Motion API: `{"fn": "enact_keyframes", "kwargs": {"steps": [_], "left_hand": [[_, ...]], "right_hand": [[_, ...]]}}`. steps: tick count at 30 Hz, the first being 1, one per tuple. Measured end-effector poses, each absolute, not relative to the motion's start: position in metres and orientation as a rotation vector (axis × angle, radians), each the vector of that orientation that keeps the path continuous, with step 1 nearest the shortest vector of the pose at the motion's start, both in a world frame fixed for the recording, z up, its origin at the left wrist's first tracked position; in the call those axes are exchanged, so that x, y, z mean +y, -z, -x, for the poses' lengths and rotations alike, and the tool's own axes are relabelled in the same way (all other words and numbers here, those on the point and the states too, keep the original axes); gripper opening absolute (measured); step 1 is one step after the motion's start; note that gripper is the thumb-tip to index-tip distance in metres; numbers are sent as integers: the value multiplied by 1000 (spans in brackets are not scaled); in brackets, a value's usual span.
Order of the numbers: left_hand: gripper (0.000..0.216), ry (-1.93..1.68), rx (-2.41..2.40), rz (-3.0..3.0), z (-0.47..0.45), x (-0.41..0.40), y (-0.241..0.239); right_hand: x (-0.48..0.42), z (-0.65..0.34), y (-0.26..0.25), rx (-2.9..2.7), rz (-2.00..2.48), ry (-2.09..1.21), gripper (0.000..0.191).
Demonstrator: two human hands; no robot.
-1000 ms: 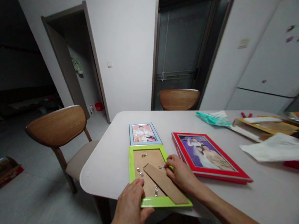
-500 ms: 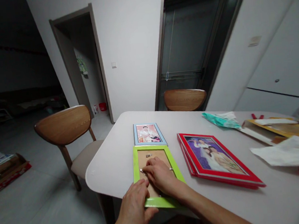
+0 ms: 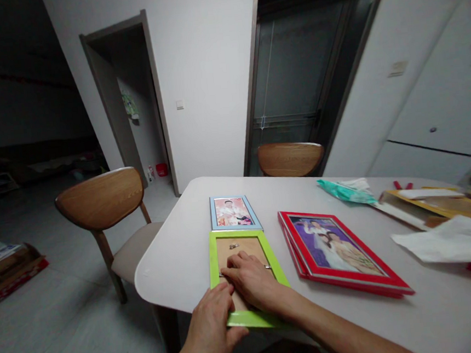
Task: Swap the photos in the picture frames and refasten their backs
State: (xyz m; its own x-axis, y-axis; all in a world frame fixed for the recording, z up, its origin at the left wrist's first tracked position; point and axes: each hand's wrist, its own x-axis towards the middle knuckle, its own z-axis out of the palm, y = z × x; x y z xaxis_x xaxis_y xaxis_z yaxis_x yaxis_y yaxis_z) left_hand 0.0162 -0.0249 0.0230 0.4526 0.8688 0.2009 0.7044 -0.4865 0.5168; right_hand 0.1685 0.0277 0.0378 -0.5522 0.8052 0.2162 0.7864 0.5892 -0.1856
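In the head view, a green frame (image 3: 240, 233) lies face down at the near edge of the counter (image 3: 172, 259), its brown backing (image 3: 247, 245) turned up with a small metal clip (image 3: 234, 246) near its far side. The left hand (image 3: 211, 327) lies over the frame's near left corner, fingers flat on top; whether its grip clasps the rim I cannot tell. The right hand (image 3: 250, 279) rests on the backing, fingers bent and tips pressed down, its grip loose and holding nothing. A blue frame (image 3: 233, 212) sits just beyond the green frame, and a red frame (image 3: 337, 253) lies to the right.
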Motion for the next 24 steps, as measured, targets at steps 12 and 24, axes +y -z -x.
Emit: {"fn": "enact_keyframes", "kwargs": {"steps": [12, 24], "left_hand": [[62, -579, 1357, -2359, -15, -26, -21], [62, -631, 1360, -2343, -18, -28, -21]], "right_hand": [[92, -181, -29, -2053, 1739, -224, 22], [119, -176, -25, -1783, 1930, -257, 15]]}}
